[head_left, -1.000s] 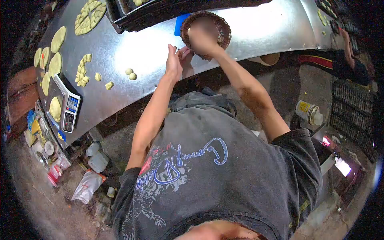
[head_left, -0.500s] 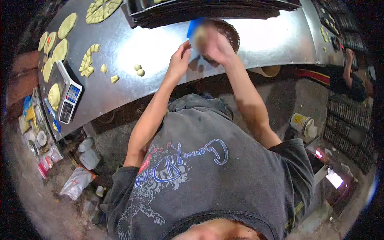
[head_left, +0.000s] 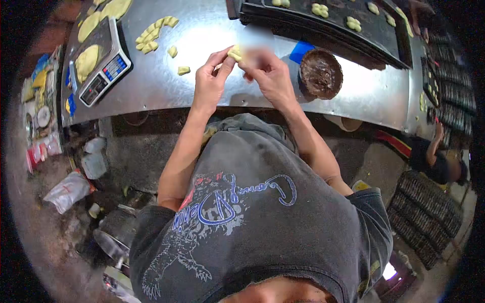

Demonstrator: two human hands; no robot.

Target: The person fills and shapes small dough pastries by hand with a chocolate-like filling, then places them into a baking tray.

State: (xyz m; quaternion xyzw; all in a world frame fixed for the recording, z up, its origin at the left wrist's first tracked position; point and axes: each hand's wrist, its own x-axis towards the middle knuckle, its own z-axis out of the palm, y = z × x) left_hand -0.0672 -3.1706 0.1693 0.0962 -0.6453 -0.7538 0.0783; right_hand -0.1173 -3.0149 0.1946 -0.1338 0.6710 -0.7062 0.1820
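Note:
A small piece of pale yellow dough (head_left: 234,53) is pinched between my two hands above the steel table. My left hand (head_left: 211,81) grips it with thumb and fingers from the left. From the right, my right hand (head_left: 275,81) meets it with thumb and fingertips closed; a blur covers part of these fingers. Right of my right hand stands a round bowl (head_left: 322,74) smeared with dark brown paste. A blue flat piece (head_left: 301,51) lies against its upper left rim. Left of my left hand are two loose dough pieces (head_left: 184,70) and a curved cluster of cut dough (head_left: 151,36).
A digital scale (head_left: 107,70) carries a flat dough slab (head_left: 87,63) at the left, with more slabs (head_left: 90,27) behind. Dark trays (head_left: 323,33) holding shaped dough are stacked at the back right. Another person (head_left: 434,156) is at the far right.
The view has shifted, so the bowl appears farther right. My right hand has left the bowl and met my left hand at the dough. Two dough balls seen earlier no longer show on the table.

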